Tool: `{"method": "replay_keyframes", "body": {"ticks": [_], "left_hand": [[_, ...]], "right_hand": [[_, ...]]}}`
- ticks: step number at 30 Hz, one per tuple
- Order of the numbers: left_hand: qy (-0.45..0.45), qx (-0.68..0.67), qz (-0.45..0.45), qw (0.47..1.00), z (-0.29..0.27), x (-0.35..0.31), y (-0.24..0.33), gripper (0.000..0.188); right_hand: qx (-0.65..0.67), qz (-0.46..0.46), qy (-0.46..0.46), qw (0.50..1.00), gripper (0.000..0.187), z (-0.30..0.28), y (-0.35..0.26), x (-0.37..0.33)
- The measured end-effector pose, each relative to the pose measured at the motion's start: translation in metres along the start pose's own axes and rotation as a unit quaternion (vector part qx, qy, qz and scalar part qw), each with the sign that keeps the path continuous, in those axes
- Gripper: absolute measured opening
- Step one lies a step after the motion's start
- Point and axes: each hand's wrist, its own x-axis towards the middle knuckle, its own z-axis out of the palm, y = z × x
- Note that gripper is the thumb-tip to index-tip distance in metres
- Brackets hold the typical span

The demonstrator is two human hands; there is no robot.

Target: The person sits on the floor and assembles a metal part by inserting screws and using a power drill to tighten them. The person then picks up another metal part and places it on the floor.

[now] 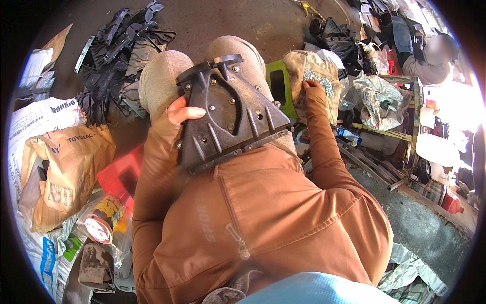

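Observation:
Across my lap lies a black cast part (242, 114), roughly triangular, with ribs, a central opening and several shiny screws set in it. My left hand (183, 112) grips its left edge, thumb on top and fingers hidden beneath. At the right, my right hand (313, 85) reaches onto a pile of small silvery screws (325, 84) lying on a stained cloth sack (298, 63). Its fingers are curled together at the pile's edge, and anything between them is too small to make out.
Black plastic parts (109, 55) are heaped on the floor at far left, with more (336, 43) at far right. A brown paper bag (68, 172) stands left, near a red container (124, 175). A metal-framed rack (412, 131) and another person (430, 68) are at right.

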Motion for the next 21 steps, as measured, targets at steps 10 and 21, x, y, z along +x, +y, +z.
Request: {"method": "replay_keyframes", "body": {"ticks": [10, 21], "left_hand": [[-0.020, 0.055, -0.020, 0.998, -0.012, 0.007, -0.001, 0.060], [-0.019, -0.003, -0.015, 1.000, 0.001, 0.000, 0.008, 0.058]], "right_hand": [[-0.108, -0.059, 0.061, 0.991, 0.022, 0.000, -0.006, -0.007], [-0.022, -0.122, 0.076, 0.989, 0.021, 0.011, 0.016, 0.008]]}}
